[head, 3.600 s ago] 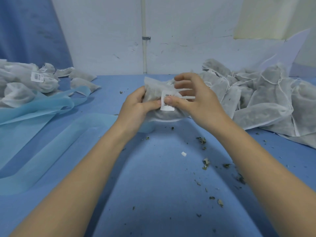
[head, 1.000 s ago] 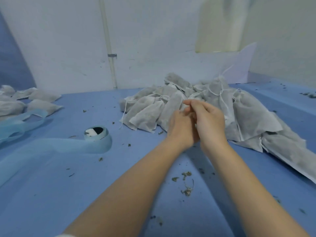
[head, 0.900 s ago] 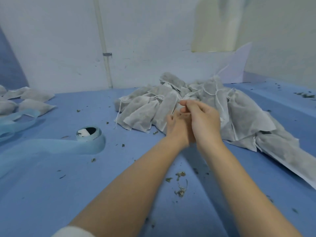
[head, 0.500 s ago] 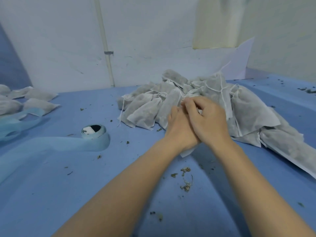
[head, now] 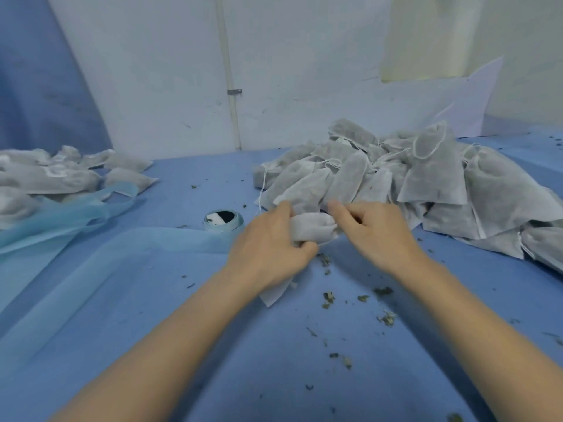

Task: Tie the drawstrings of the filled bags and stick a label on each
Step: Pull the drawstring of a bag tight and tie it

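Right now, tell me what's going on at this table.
A person is working through filled cloth bags. Both hands hold one bag just in front of the big pile on the right: the left hand grips its body and the right hand works at its end. No label shows on it. A label roll sits just left of the hands, and a smaller heap of bags, some with labels on, lies at far left.

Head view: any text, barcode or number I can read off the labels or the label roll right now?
Nothing is legible.
White labels on the finished bags at far left: too blurred to read.
Label roll: a white label with dark marks shows in its core, unreadable.
Bag held between left hand and right hand: no label visible.
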`<act>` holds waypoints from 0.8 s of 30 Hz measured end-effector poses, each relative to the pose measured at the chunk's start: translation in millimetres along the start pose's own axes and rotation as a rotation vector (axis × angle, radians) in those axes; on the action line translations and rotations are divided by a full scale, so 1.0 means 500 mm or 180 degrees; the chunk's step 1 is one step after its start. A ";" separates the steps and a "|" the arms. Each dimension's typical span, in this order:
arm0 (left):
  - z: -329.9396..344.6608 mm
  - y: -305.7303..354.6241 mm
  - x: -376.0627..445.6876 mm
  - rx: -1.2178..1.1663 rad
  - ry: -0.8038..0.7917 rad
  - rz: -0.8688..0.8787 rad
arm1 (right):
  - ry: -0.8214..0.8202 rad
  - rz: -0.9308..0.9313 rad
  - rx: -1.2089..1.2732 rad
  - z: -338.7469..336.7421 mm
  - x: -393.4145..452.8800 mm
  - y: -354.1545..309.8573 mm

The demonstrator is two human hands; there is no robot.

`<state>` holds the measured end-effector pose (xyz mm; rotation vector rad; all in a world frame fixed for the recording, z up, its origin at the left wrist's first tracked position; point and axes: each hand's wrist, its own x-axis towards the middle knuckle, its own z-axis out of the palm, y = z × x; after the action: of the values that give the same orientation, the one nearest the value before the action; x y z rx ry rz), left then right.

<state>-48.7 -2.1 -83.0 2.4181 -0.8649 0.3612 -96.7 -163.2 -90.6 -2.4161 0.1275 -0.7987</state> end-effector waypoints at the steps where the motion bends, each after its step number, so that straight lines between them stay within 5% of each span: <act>1: -0.002 -0.005 -0.005 0.0009 -0.0058 0.0020 | -0.0020 -0.0042 0.0039 0.005 -0.002 -0.006; 6: 0.010 0.012 -0.007 -0.0210 -0.0204 0.0492 | -0.0015 -0.0051 0.0436 0.027 -0.011 -0.032; 12: 0.015 0.014 0.011 -0.0526 -0.0403 0.0171 | -0.0031 0.0117 0.0799 0.024 -0.014 -0.026; 17: -0.004 -0.002 0.003 -0.0299 -0.0412 0.0473 | 0.0160 0.0381 0.0904 0.016 -0.001 -0.013; 22: -0.007 -0.012 0.001 -0.0270 -0.0249 0.0580 | 0.0001 0.1102 0.1093 0.018 -0.003 -0.019; 24: -0.001 -0.014 0.001 -0.0338 -0.0194 0.0558 | -0.0194 0.1631 0.1780 0.017 0.000 -0.027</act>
<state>-43.8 2.4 -84.9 2.2725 -1.0991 0.2997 -92.9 -147.7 -88.6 -1.7631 0.4195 -0.4441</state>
